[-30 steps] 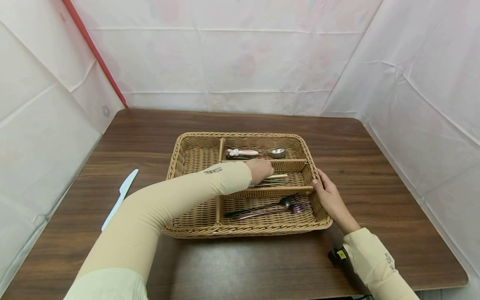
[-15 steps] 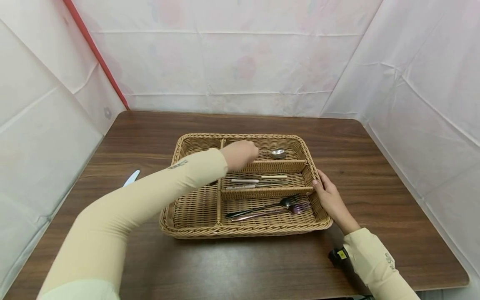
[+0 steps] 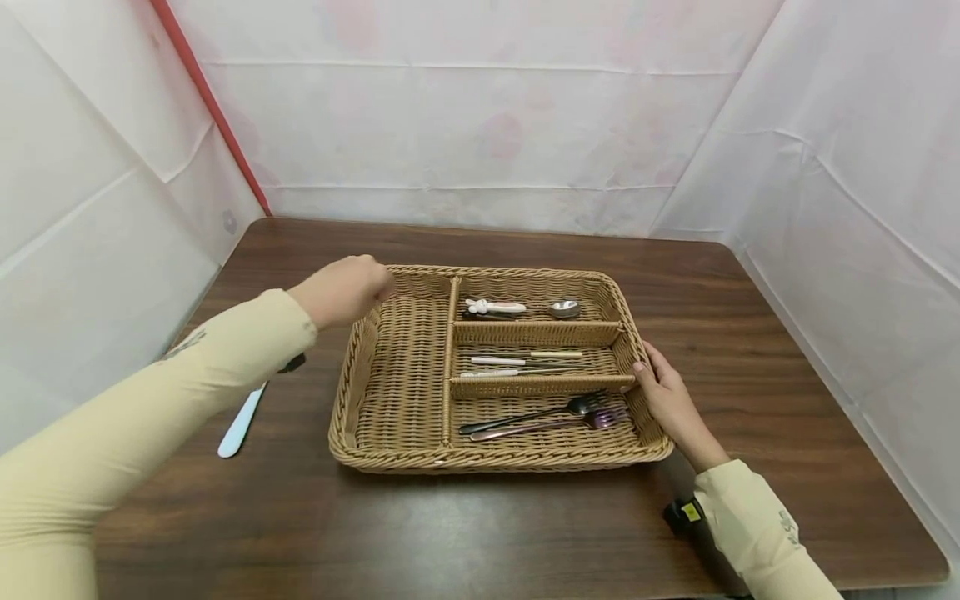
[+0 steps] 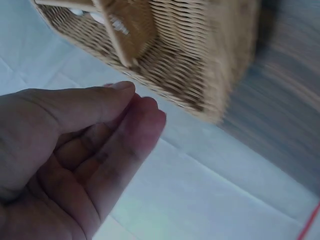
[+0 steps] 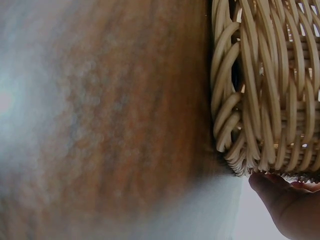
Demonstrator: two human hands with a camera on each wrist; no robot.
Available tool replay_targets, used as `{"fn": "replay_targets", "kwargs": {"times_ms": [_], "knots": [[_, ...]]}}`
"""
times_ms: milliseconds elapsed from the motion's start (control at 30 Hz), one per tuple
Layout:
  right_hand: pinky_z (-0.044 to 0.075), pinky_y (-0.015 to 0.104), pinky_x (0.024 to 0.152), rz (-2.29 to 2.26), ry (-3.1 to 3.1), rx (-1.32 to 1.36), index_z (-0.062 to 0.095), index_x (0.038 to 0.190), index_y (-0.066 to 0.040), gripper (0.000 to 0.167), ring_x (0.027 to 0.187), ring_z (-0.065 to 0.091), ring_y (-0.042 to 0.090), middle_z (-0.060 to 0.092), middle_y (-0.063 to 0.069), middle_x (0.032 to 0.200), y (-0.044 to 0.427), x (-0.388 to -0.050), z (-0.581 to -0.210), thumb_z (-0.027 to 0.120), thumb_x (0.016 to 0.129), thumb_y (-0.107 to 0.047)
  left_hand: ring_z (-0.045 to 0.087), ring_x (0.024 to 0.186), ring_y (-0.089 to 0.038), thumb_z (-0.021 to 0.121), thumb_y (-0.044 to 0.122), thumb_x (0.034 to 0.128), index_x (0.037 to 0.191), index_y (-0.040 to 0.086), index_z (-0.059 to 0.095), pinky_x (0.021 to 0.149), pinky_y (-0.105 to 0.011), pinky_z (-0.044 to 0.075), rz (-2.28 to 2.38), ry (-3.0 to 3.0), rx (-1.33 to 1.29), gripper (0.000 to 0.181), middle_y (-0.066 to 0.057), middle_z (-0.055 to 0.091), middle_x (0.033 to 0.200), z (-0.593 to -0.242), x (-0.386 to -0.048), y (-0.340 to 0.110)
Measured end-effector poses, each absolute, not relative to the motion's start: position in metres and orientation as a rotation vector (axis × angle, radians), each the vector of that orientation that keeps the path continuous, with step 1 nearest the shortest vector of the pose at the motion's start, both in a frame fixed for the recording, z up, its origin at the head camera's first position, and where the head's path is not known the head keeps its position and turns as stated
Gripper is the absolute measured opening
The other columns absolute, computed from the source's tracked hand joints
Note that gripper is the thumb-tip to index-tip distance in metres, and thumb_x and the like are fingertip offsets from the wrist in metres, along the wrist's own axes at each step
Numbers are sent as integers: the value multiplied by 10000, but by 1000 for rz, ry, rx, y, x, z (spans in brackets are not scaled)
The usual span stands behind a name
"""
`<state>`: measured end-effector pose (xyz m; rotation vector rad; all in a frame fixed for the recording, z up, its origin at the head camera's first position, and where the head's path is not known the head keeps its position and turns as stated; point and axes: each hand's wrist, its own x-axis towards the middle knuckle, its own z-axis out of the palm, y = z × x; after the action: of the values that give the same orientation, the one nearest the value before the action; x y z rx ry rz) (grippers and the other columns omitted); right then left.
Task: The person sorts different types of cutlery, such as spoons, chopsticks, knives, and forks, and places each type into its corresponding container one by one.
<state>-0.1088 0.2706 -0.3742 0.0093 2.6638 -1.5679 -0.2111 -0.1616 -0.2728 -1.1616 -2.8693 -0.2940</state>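
A wicker basket (image 3: 517, 459) with compartments sits on the table. My right hand (image 3: 670, 408) grips its right rim, thumb on the inner side. My left hand (image 3: 343, 290) is over the basket's far left corner, and the left wrist view shows its loosely curled fingers (image 4: 112, 175) holding nothing. In the near compartment lie a black fork (image 3: 582, 405) and a purple fork (image 3: 603, 417). Slim utensils with pale handles (image 3: 497, 361) lie in the middle one. The far one holds a rabbit-topped white handle (image 3: 498, 307) and a spoon bowl (image 3: 564, 309).
A light-blue knife (image 3: 240, 427) lies on the wooden table (image 3: 495, 542) left of the basket, partly hidden by the left forearm. A small black object (image 3: 682, 515) sits at the right wrist. White cloth walls (image 3: 510, 125) stand behind and at both sides.
My left hand has moved left, out of the middle compartment, across the far one, to the basket's far left corner. The right hand keeps its grip on the rim.
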Motion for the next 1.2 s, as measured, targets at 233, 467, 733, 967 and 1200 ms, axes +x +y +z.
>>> {"fn": "replay_targets", "kwargs": {"times_ms": [233, 467, 733, 967, 1200], "knots": [[220, 541, 1080, -1578, 2659, 8, 120, 1499, 31, 542, 1376, 209, 411, 193, 300, 1503, 273, -108, -376, 342, 1044, -162, 405, 523, -174, 570, -81, 729, 592, 56, 489, 464, -355, 366, -285, -3062, -686, 210, -21, 437, 576, -285, -201, -207], [226, 544, 1076, -1577, 2649, -1, 116, 1501, 26, 542, 1374, 214, 415, 191, 300, 1504, 275, -108, -377, 339, 1045, -164, 533, 545, -256, 653, 66, 760, 694, -18, 571, 454, -427, 446, -280, -3292, -358, 135, -126, 580, 643, -313, -186, -256], [229, 551, 1072, -1582, 2634, -6, 103, 1505, 17, 547, 1373, 210, 422, 180, 298, 1508, 275, -109, -375, 330, 1047, -176, 538, 615, -274, 745, 216, 763, 794, -40, 577, 510, -418, 469, -352, -3470, -246, 308, -156, 606, 754, -334, -169, -282], [224, 538, 1080, -1589, 2632, 1, 110, 1505, 16, 546, 1377, 211, 408, 183, 293, 1509, 275, -110, -376, 336, 1045, -172, 527, 602, -262, 751, 197, 755, 773, -23, 552, 507, -383, 446, -371, -3463, -234, 297, -116, 567, 707, -340, -165, -281], [220, 537, 1081, -1588, 2636, 4, 109, 1503, 23, 543, 1378, 207, 405, 181, 293, 1510, 275, -110, -375, 338, 1044, -156, 558, 612, -295, 745, 120, 717, 812, -84, 578, 521, -424, 473, -347, -3440, -248, 280, -183, 599, 736, -343, -167, -284]]}}
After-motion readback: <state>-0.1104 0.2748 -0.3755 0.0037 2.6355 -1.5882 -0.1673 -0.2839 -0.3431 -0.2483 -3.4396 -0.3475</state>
